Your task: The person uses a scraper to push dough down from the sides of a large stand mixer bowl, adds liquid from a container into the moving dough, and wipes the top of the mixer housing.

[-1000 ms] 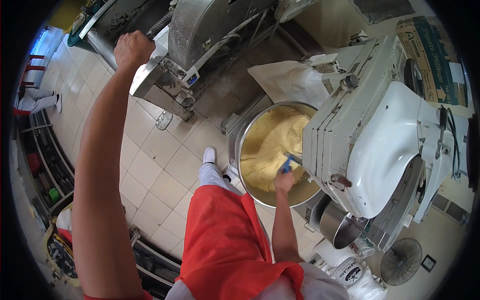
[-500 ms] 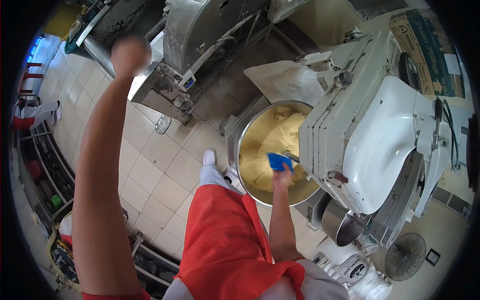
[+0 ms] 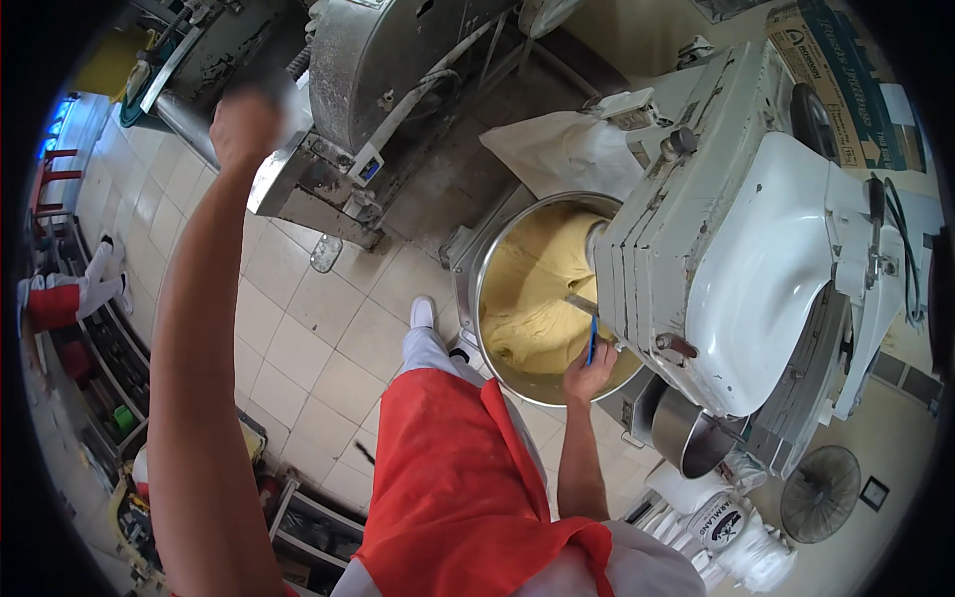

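Right hand [image 3: 589, 373] with blue scraper [image 3: 593, 339] now nearer bowl rim [image 3: 476, 289].

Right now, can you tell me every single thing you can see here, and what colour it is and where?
Mixing bowl: one, shiny steel, centre, under the mixer.
Dough: one mass, pale yellow, inside the bowl.
Mixer: one, white and worn, right of centre.
Blue scraper: one, blue, thin, at the bowl's right rim.
Steel machine: one, grey, top centre.
Sack: one, whitish, behind the bowl.
Small steel pot: one, silver, below the mixer.
Fan: one, grey, lower right floor.
Floor tiles: many, cream, left and centre.
Apron: one, red, bottom centre.
Shoe: one seen, white, beside the bowl.
Left hand: raised, blurred, upper left, near the steel machine.
Right hand: holding the blue scraper at the bowl.
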The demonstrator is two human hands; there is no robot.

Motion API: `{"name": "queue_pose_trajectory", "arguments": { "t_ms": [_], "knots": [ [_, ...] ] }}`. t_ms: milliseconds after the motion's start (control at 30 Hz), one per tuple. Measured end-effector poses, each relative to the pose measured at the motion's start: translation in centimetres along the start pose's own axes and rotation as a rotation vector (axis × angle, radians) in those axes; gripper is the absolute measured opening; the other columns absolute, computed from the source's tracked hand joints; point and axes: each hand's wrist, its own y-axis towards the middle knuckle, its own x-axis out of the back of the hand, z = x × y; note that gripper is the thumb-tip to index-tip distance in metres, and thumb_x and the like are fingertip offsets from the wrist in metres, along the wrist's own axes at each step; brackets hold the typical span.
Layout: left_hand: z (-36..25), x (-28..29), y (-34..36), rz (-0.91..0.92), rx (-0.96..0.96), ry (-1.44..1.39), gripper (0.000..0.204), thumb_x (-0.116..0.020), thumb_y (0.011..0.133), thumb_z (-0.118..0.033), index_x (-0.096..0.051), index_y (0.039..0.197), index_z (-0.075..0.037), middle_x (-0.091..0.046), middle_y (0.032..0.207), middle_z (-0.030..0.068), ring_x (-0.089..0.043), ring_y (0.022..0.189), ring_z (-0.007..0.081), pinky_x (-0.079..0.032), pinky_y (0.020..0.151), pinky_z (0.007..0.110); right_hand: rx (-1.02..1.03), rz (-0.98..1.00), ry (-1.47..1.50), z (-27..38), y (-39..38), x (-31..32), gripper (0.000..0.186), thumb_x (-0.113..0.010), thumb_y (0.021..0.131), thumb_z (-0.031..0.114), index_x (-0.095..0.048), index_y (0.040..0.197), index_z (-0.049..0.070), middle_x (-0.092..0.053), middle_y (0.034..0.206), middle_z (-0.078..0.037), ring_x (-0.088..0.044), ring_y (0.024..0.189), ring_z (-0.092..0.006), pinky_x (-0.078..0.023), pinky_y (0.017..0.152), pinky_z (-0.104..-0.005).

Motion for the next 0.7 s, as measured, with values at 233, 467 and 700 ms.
{"name": "queue_pose_trajectory", "arguments": {
  "t_ms": [233,467,700],
  "knots": [
    [-0.9,-0.4,0.5,-0.002,-0.027,-0.003,0.035,-0.058,0.076,-0.030,-0.070,0.091,0.000,-0.066,0.098,0.0201,-0.061,0.099,0.0341,-0.049,0.087,0.041,-0.245,0.504,-0.402,-8.4,-0.3,-9.4,0.020,-0.058,0.084,0.015,-0.060,0.101,0.004,-0.060,0.098,-0.020,-0.060,0.091,-0.0394,-0.047,0.075,-0.0480],
    [0.0,-0.8,-0.1,-0.015,-0.006,0.011,0.034,-0.058,0.077,-0.030,-0.070,0.090,-0.001,-0.066,0.098,0.0192,-0.060,0.100,0.0334,-0.049,0.086,0.041,-0.279,0.461,-0.112,-6.0,0.4,-2.8,0.019,-0.064,0.079,0.017,-0.065,0.089,0.001,-0.065,0.087,-0.022,-0.063,0.083,-0.0404,-0.049,0.076,-0.0465],
    [-0.9,-0.1,0.1,-0.022,-0.030,0.018,0.036,-0.059,0.077,-0.033,-0.070,0.092,-0.001,-0.067,0.098,0.0187,-0.060,0.099,0.0333,-0.050,0.085,0.041,-0.607,0.358,-0.404,-8.3,-2.1,-4.9,0.032,-0.060,0.078,0.022,-0.064,0.094,-0.005,-0.064,0.092,-0.028,-0.063,0.085,-0.0425,-0.051,0.076,-0.0478]
  ]
}}
